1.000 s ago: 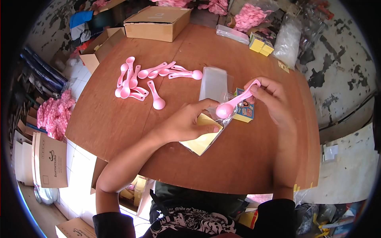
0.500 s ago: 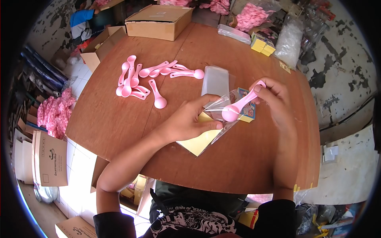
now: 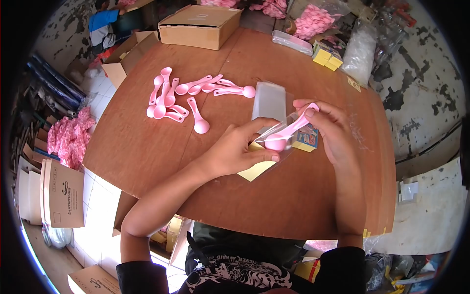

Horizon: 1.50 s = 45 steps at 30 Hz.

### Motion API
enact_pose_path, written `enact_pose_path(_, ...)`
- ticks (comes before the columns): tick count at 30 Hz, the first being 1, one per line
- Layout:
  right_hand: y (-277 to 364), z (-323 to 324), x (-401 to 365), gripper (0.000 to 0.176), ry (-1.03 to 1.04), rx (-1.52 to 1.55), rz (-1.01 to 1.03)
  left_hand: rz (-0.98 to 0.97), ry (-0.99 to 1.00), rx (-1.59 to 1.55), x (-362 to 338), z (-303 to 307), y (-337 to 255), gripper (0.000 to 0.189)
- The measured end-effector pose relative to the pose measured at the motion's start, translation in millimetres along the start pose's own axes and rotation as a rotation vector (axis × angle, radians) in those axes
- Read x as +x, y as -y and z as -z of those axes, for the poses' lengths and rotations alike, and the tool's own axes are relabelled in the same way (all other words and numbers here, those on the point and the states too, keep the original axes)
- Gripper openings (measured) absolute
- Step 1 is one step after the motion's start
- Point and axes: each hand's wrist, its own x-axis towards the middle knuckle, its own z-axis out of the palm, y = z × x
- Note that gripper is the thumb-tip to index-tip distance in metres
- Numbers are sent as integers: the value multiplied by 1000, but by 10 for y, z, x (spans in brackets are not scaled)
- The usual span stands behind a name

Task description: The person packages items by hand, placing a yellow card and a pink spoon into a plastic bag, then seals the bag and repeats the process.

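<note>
My left hand [image 3: 234, 151] grips a clear plastic bag with a yellow card [image 3: 256, 170] in it, thumb on the near side. Between the fingers and thumb of my right hand [image 3: 332, 128] is the handle end of a pink measuring spoon [image 3: 293, 130]. The spoon's round bowl lies at the bag's opening, close to my left thumb; clear film overlaps it. Just behind the spoon is a small printed blue-and-yellow box [image 3: 307, 139], partly hidden by my right hand. A stack of clear plastic bags [image 3: 270, 100] lies beyond my hands.
Several loose pink spoons [image 3: 169, 100] lie on the left of the wooden table [image 3: 147, 157]. Toward the back stand a cardboard box [image 3: 198, 32], yellow boxes [image 3: 327, 55] and a bag of pink spoons [image 3: 314, 22]. Another person [image 3: 104, 29] is at the far left.
My right hand has brought the spoon left and slightly down, its bowl now at the bag's opening. The bag and yellow card have shifted in my left hand.
</note>
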Motion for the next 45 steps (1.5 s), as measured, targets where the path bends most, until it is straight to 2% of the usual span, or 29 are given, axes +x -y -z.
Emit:
enact_pose_path(4, -60, -75, -27, 24, -31, -5, -33, 7, -3, -12, -11, -15, -16, 62)
enact_pose_path(6, -60, -94, -45, 23, 100, -5, -101, -109, -47, 27, -8, -27, 0, 67)
enact_pose_path(7, -37, -90, -56, 23, 99, -6, -102, -110, -47, 25, -12, -19, -24, 67)
enact_pose_path(9, 93, -58, -95, 20, 107, -138, -88, 35, -44, -85, -16, 9, -121, 70)
enact_pose_path(10, 234, -24, -123, 18, 30, -271, -28, 34, -45, -88, -2, 2, -77, 70)
enact_pose_path(11, 417, 25, -150, 17, -46, -403, 34, -161, -198, 28, 28, -10, 3, 64)
enact_pose_path(12, 619, 94, -158, 17, -60, -433, 190, -354, -349, 147, 48, -9, 48, 57)
enact_pose_path(13, 744, 150, -133, 17, -77, -459, 345, -316, -363, 143, 47, 15, 37, 53)
enact_pose_path(14, 759, 176, -63, 17, -78, -460, 343, -316, -361, 141, 45, 30, 32, 53)
enact_pose_path(16, 814, 244, 143, 14, -227, -846, 592, -225, -418, 158, 46, 35, 17, 51)
enact_pose_path(17, 762, 215, 251, 11, -104, -1033, 515, -214, -424, 137, 48, 26, 5, 48)
enact_pose_path(21, 762, 28, 139, 11, -145, -1037, 584, -167, -377, 144, 44, 40, 5, 44)
enact_pose_path(24, 789, -123, -118, 15, -163, -862, 532, -127, -367, 6, 25, 65, -6, 44)
enact_pose_path(26, 775, -208, -226, 20, -61, -473, 145, -48, -252, -314, 35, 92, -13, 45)
enact_pose_path(27, 651, -182, -222, 23, 6, -343, 73, -7, -120, -415, 31, 126, -12, 47)
enact_pose_path(28, 541, -174, -218, 23, 3, -343, 75, 34, 14, -514, 28, 156, -15, 48)
enact_pose_path(29, 437, -180, -215, 23, 54, -249, -14, 44, 91, -489, 8, 143, -36, 52)
enact_pose_path(30, 344, -187, -211, 22, 107, -154, -104, 27, 86, -549, -11, 63, -31, 38)
enact_pose_path(32, 182, -193, -201, 22, 127, -152, -128, 99, 122, -497, -5, 16, -82, 38)
enact_pose_path(34, 22, -211, -203, 21, 147, -145, -153, 133, 78, -471, 13, -28, -44, 35)
enact_pose_path(36, -73, -269, -213, 18, 87, -290, 95, 169, 40, -445, 16, -40, -30, 33)
enact_pose_path(37, -64, -279, -228, 11, 26, -444, 168, 186, 28, -416, 9, -44, -31, 33)
enact_pose_path(38, -55, -298, -234, 11, 20, -442, 163, 202, 17, -389, 4, -55, -27, 33)
enact_pose_path(40, -59, -323, -239, 7, -107, -814, 456, 216, 29, -373, -5, -79, 8, 34)
enact_pose_path(45, -168, -379, -258, 6, -161, -939, 587, 195, 45, -264, -22, -104, -54, 34)
